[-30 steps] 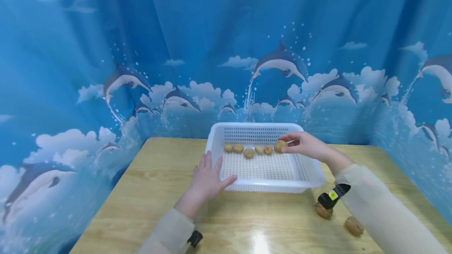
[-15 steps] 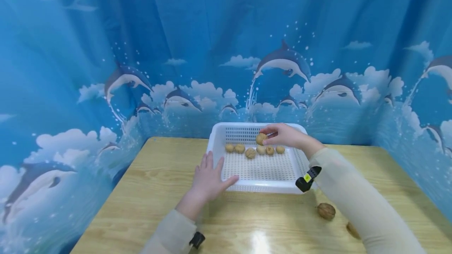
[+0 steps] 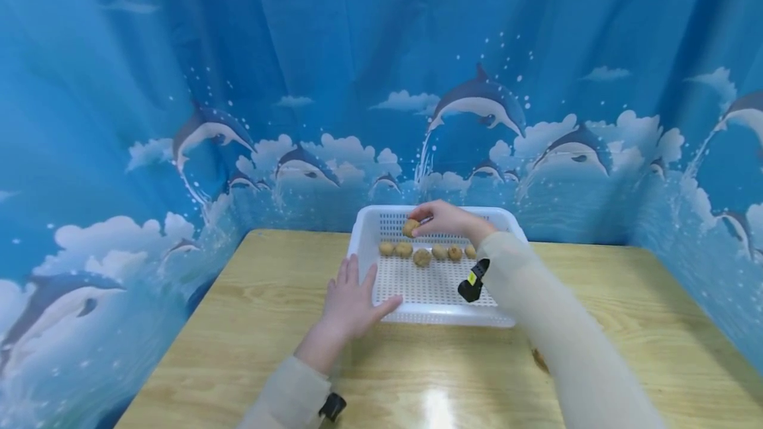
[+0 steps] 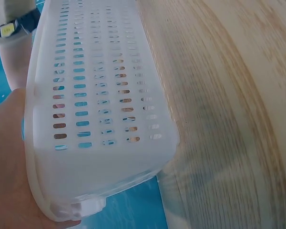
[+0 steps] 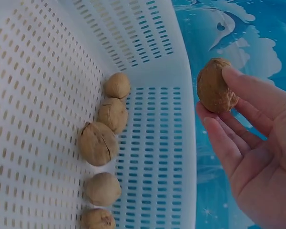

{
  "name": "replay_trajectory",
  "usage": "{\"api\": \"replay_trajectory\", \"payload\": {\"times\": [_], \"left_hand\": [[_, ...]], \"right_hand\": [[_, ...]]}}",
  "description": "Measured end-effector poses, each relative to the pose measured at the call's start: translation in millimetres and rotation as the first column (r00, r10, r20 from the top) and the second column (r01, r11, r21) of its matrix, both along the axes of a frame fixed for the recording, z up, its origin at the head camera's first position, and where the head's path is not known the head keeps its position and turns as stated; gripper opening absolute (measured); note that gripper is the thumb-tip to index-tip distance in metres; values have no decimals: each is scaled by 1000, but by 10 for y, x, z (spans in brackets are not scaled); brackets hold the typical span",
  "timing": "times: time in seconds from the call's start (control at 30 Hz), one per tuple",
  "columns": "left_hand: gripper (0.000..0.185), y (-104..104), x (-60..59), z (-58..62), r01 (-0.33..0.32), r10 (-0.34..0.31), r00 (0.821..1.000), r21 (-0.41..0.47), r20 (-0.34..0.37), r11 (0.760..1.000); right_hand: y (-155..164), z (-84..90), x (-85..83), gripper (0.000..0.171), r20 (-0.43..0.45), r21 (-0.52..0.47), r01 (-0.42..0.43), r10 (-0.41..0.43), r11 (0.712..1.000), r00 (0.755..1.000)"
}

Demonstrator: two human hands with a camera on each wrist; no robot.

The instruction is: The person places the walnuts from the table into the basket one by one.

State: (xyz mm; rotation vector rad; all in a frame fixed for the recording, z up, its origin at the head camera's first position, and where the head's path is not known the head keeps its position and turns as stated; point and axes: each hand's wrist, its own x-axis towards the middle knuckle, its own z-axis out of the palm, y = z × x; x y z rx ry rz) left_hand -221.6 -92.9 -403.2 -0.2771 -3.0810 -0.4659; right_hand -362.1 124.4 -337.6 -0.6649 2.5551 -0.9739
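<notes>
A white perforated basket stands on the wooden table. Several walnuts lie in a row near its far wall. My right hand is over the basket's far left part and pinches one walnut between thumb and fingers; the right wrist view shows that walnut held above the rim, clear of the row of walnuts. My left hand lies flat on the table, fingers straight, against the basket's near left corner.
A blue dolphin-print curtain closes in the back and both sides of the table. One more walnut shows on the table at the right, mostly hidden behind my right forearm. A black band sits on each wrist.
My right hand has carried the walnut leftward along the basket's far side, from the right end to the left part. The left hand has stayed put.
</notes>
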Motion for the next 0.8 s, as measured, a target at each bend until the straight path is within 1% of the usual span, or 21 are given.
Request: {"api": "replay_trajectory", "payload": {"times": [0.13,0.27,0.4,0.5,0.63,0.7,0.8], "left_hand": [[95,-2,-4,-6,3,-3,1000,5,-12,1000],[95,1,-2,-21,3,-3,1000,-1,-26,1000],[94,7,-4,-25,2,-2,999,-9,-38,1000],[91,15,4,-30,-2,2,999,-8,-35,1000],[88,22,5,-35,-6,6,999,-8,-41,1000],[88,24,2,-40,-6,5,999,-17,-48,1000],[89,24,-4,-42,-4,3,999,-22,-50,1000]], "right_hand": [[-159,-121,-91,43,16,-1,-3,3,1000,1000],[-289,-290,-132,36,44,-1,-4,4,1000,999],[-384,-462,-155,32,91,16,21,-22,1000,996],[-446,-597,-181,32,85,45,14,-17,999,996],[-518,-749,-238,37,50,76,-29,25,997,998],[-546,-805,-264,39,59,74,-47,42,996,997],[-573,-838,-280,40,82,63,-54,49,997,995]]}}
